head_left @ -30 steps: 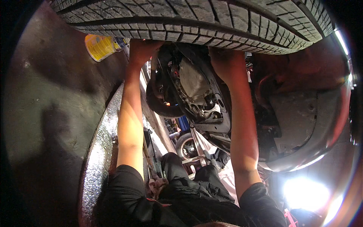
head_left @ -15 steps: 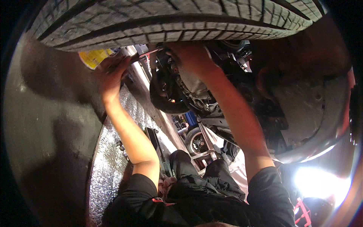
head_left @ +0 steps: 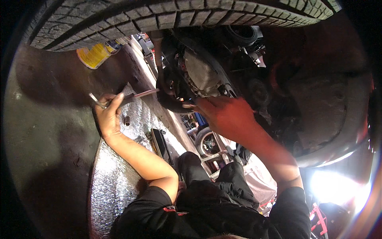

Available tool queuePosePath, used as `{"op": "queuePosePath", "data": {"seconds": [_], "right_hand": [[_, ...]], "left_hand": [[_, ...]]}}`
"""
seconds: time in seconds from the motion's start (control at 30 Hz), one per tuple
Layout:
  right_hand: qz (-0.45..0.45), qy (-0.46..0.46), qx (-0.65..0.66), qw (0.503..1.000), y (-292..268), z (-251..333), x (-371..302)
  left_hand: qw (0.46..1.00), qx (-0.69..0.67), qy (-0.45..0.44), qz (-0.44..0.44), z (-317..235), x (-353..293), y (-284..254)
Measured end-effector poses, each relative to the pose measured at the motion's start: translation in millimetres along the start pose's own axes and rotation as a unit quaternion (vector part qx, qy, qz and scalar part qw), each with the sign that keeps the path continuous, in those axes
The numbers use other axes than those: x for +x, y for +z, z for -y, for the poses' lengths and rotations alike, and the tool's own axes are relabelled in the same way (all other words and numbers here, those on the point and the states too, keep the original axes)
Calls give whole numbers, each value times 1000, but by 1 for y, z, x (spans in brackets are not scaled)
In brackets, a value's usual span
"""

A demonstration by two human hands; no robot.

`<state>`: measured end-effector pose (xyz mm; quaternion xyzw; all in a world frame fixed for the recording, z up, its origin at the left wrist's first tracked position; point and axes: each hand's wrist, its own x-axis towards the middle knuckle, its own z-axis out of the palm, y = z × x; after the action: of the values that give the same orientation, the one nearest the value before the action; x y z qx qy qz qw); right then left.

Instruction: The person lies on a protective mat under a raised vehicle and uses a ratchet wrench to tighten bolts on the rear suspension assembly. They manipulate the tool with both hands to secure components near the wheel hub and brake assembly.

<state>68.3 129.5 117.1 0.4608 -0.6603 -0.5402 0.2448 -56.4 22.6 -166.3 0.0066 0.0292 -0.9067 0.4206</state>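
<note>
My left hand (head_left: pixel 108 116) is closed around a long, slim tool (head_left: pixel 144 94), over the silver foil mat (head_left: pixel 115 179). One metal end sticks out past the thumb on the left, and a thin reddish length points right; I cannot make out its exact kind. A small dark cylinder, like a socket (head_left: pixel 127 120), lies on the mat beside that wrist. My right hand (head_left: pixel 229 117) is raised under the car, fingers pinched together near a curved black part (head_left: pixel 169 99). Whatever those fingertips hold is too small and blurred to name.
A large tyre (head_left: pixel 171 18) spans the top, above both hands. Beyond the mat stands a yellow can (head_left: pixel 95 55). A long black object (head_left: pixel 160 143) lies by my left elbow. Farther off are a wheel (head_left: pixel 207 143), a bright lamp (head_left: pixel 338 191) and a red frame (head_left: pixel 318 219).
Both hands have come down from just below the tyre toward my body and moved farther apart. The tool in my left hand and the yellow can now show more fully.
</note>
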Motion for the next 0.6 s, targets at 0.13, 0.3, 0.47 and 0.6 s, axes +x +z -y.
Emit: {"op": "queuePosePath", "data": {"seconds": [0.13, 0.3, 0.47, 0.6], "right_hand": [[60, 56, 25, 996, 14, -3, -46], [14, -34, 87, 995, 16, 15, -35], [-22, -82, 42, 995, 7, 17, 16], [-67, -112, -8, 991, 19, 2, 56]], "left_hand": [[912, 390, -32, 126, 12, -11, 14], [690, 676, -206, 154, 88, 8, -26], [662, 690, -228, 186, 92, -14, -13], [661, 743, -40, 97, 41, -51, 32]]}}
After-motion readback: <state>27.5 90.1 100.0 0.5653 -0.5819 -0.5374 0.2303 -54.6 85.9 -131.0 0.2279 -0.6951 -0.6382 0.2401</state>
